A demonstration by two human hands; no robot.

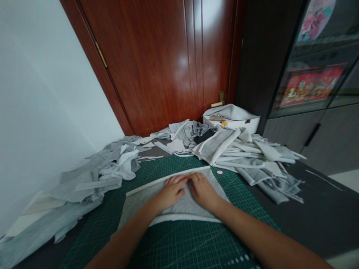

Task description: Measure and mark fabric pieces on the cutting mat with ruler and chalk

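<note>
A grey fabric piece [140,201] with white edges lies flat on the green cutting mat [179,243]. My left hand [171,191] rests palm-down on the fabric near its far edge, fingers stretched out. My right hand [203,189] lies flat beside it, fingers extended and nearly touching the left hand's fingertips. Neither hand holds anything. A white folded strip [157,182] runs along the fabric's far edge just under my fingertips.
Heaps of grey and white fabric scraps lie to the left [106,172] and to the right [252,157] of the mat. A white box [232,119] stands by the wooden door [162,63]. A small pink disc [219,172] sits on the mat. A dark cabinet [308,74] rises at right.
</note>
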